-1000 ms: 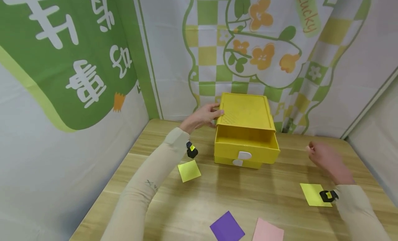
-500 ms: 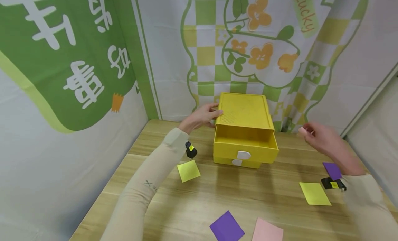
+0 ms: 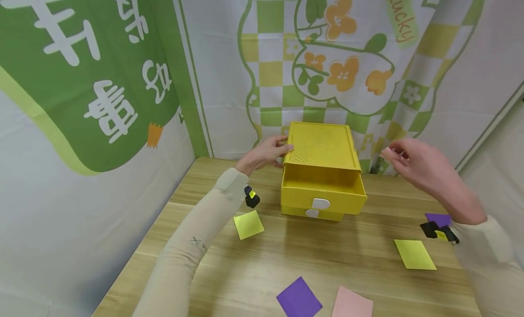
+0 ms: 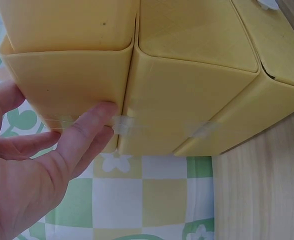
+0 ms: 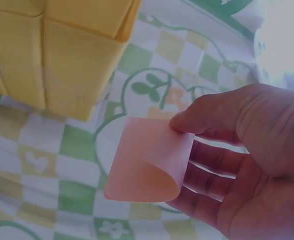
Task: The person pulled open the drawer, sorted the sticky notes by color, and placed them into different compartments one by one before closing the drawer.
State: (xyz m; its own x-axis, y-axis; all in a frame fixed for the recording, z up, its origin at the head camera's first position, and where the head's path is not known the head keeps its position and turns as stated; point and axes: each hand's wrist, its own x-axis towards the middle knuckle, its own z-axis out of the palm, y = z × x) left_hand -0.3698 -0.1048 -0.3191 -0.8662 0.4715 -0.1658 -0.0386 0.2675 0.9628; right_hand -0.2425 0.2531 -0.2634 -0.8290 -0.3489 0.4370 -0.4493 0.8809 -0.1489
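A yellow drawer box [image 3: 321,144] stands at the back of the table, its upper drawer [image 3: 323,198] pulled out and a lower drawer beneath it. My left hand [image 3: 266,154] rests on the box's left side. In the left wrist view, fairly straight fingers [image 4: 82,132] press against its side wall. Right of the box, above the table, my right hand [image 3: 421,164] pinches a pink sticky note [image 5: 144,160] at one corner between thumb and fingers. The note curls along its lower edge in the right wrist view.
On the wooden table [image 3: 229,280] lie yellow notes left [image 3: 249,225] and right [image 3: 415,254], a purple note [image 3: 299,298] and a pink note [image 3: 353,303] near the front. Another purple note [image 3: 438,219] is partly hidden by the right wrist camera. Printed curtains [image 3: 217,71] enclose the table.
My right hand has risen and shifted left towards the box, carrying the pink sticky note. A purple note at the right has come into view. My left hand stays on the box.
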